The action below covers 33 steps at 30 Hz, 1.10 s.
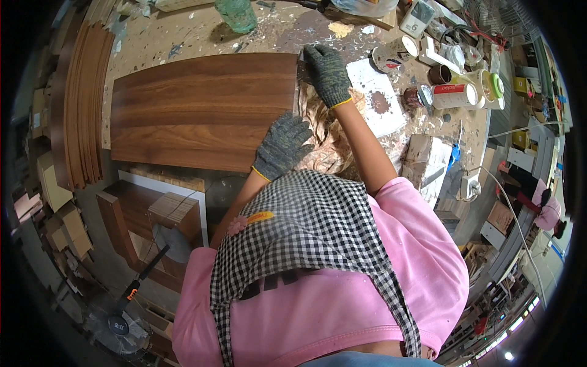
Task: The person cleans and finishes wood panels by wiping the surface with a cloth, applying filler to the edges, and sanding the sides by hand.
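Wood-grain panel (202, 116) flat on a paint-spattered bench (199, 41)

The brown panel lies lengthwise before the person, its right end nearest both hands; the gloved left hand (282, 147) rests on its near right corner, palm down, fingers extended and somewhat apart, gripping nothing visible; the gloved right hand (327, 74) is at the far right corner, fingers curled down by the edge; whether they pinch anything I cannot tell, since the fingertips are hidden.

Crumpled brown wrapping (327, 147) lies just beside the panel's right end, between the 2 forearms; right of it is a white sheet (378, 101) with a dark brown stain; farther right are a dark open pot (439, 74) and a white container (454, 96) with a red band, tipped on its side; a green jar (236, 16) stands beyond the panel's far edge; a stack of brown boards (85, 107) is at the left, near the panel's left end; below the panel's near edge is a brown box-like wooden unit (119, 226), with a fan (119, 326) farther down.
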Each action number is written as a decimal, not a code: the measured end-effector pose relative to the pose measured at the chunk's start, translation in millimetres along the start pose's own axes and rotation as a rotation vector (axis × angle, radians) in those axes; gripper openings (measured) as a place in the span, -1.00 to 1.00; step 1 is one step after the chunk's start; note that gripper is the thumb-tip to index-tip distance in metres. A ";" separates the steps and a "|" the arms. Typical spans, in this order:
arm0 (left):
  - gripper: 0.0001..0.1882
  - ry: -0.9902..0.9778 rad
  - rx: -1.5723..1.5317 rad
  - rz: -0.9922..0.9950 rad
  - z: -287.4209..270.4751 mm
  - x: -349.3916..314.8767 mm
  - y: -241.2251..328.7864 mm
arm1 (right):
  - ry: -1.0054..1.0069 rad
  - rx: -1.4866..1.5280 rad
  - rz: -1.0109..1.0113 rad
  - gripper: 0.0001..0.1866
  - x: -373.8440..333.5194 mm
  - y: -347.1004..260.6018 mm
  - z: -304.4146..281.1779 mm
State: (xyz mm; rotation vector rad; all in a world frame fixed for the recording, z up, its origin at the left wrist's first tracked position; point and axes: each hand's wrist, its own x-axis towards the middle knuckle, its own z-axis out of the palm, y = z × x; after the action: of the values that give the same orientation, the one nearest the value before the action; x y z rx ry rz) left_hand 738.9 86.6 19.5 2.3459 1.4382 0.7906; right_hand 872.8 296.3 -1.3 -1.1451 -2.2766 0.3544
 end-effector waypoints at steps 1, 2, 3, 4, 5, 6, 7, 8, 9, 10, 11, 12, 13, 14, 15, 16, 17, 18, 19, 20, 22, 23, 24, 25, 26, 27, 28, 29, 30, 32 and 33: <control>-0.69 0.001 0.002 0.000 -0.4 0.3 -0.1 | 0.001 0.001 -0.002 -0.61 0.7 -0.1 -0.3; -0.69 -0.001 0.000 0.000 -0.7 0.7 0.2 | -0.002 -0.009 -0.004 -0.61 1.2 0.0 -1.1; -0.69 -0.003 -0.002 0.001 -0.6 0.4 0.3 | -0.006 -0.020 -0.005 -0.61 1.2 0.0 -1.6; -0.69 -0.003 -0.002 0.001 -0.5 0.0 0.2 | -0.005 -0.020 -0.006 -0.61 1.3 -0.6 -1.5; -0.69 0.003 0.002 -0.005 -0.4 -0.4 0.2 | -0.024 -0.035 -0.026 -0.61 1.4 -1.3 -1.4; -0.69 0.009 0.005 -0.012 -1.0 -0.1 0.7 | -0.044 -0.051 -0.046 -0.62 1.6 -2.0 -1.7; -0.69 0.010 0.006 -0.012 -1.7 0.1 1.2 | -0.043 -0.051 -0.048 -0.62 1.9 -2.2 -2.4; -0.68 0.002 0.003 -0.014 -2.4 0.1 1.8 | -0.048 -0.062 -0.020 -0.61 2.1 -2.1 -3.6; -0.68 -0.006 0.002 -0.013 -3.5 0.9 1.9 | -0.049 -0.074 0.009 -0.61 2.5 -0.9 -4.2; -0.68 -0.005 0.005 -0.011 -3.5 1.3 1.6 | -0.046 -0.074 0.008 -0.61 2.4 1.0 -2.5; -0.68 -0.004 0.002 -0.008 -3.4 1.7 1.3 | -0.039 -0.068 -0.044 -0.61 2.3 2.8 -0.1; -0.68 -0.001 -0.001 -0.009 -2.4 0.7 1.4 | -0.036 -0.062 -0.098 -0.62 2.6 1.7 -1.2; -0.68 0.000 -0.001 -0.009 -1.7 -0.4 1.3 | -0.036 -0.062 -0.099 -0.62 2.5 1.9 -3.8; -0.68 0.008 0.007 -0.005 -1.4 -1.4 1.0 | -0.016 -0.034 -0.049 -0.61 1.7 2.9 -7.5; -0.68 0.015 0.014 -0.001 -0.4 -2.4 0.8 | 0.003 -0.007 0.002 -0.59 0.2 3.5 -12.6; -0.68 0.016 0.013 0.006 0.5 -1.9 -0.5 | 0.009 -0.012 0.004 -0.59 -5.6 11.3 -13.8; -0.67 0.011 -0.012 0.015 1.2 -1.1 -1.9 | 0.101 0.179 0.199 -0.57 -14.6 21.9 -17.0; -0.67 0.005 -0.040 0.024 2.1 0.4 -3.3 | 0.195 0.370 0.394 -0.54 -23.1 34.6 -23.3; -0.67 0.009 -0.041 0.018 1.2 -1.7 -4.1 | 0.102 0.622 0.573 -0.51 -29.7 36.8 -44.7; -0.66 0.014 -0.032 -0.020 0.9 -4.0 -3.1 | 0.001 0.866 0.753 -0.48 -36.7 41.1 -70.5; -0.65 0.018 -0.068 -0.017 7.1 -0.3 -0.1 | 0.029 0.774 0.812 -0.47 -73.1 88.1 -92.5; -0.64 0.027 -0.062 -0.021 8.4 -3.4 -2.7 | 0.043 0.484 0.802 -0.47 -89.5 99.1 -103.7; -0.63 0.035 -0.050 -0.027 9.2 -6.2 -5.1 | 0.053 0.200 0.779 -0.48 -103.3 101.7 -114.6; -0.63 0.025 -0.068 -0.039 5.1 -6.2 -5.3 | 0.065 0.063 0.746 -0.47 -108.8 88.7 -127.6; -0.63 0.027 -0.075 -0.038 3.6 -6.1 -2.4 | 0.054 -0.055 0.727 -0.53 -111.7 75.0 -136.3; -0.63 0.047 -0.075 -0.023 -0.7 -4.6 -0.1 | 0.134 -0.112 0.631 -0.60 -122.8 69.7 -135.9; -0.63 0.066 -0.062 -0.011 -7.4 -3.8 -0.4 | 0.216 -0.157 0.530 -0.66 -131.8 65.8 -128.3; -0.64 0.101 -0.040 0.027 -12.2 -3.5 2.7 | 0.107 -0.333 0.453 -0.78 -140.9 64.2 -126.4; -0.64 0.099 -0.021 0.035 -19.6 -1.9 5.5 | -0.160 -0.343 0.631 -0.77 -147.4 63.5 -118.0; -0.65 0.163 -0.089 -0.074 -30.2 -7.1 10.1 | -0.088 -0.342 0.592 -0.74 -151.0 46.6 -116.2; -0.66 0.178 -0.054 -0.083 -38.0 -12.0 7.5 | 0.055 -0.312 0.577 -0.70 -157.9 57.6 -111.6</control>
State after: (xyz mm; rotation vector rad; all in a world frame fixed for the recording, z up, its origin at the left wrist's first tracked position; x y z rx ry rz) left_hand 718.0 70.7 50.4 2.2077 1.5521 1.0236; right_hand 1051.5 202.8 4.7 -1.9475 -1.9593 0.1772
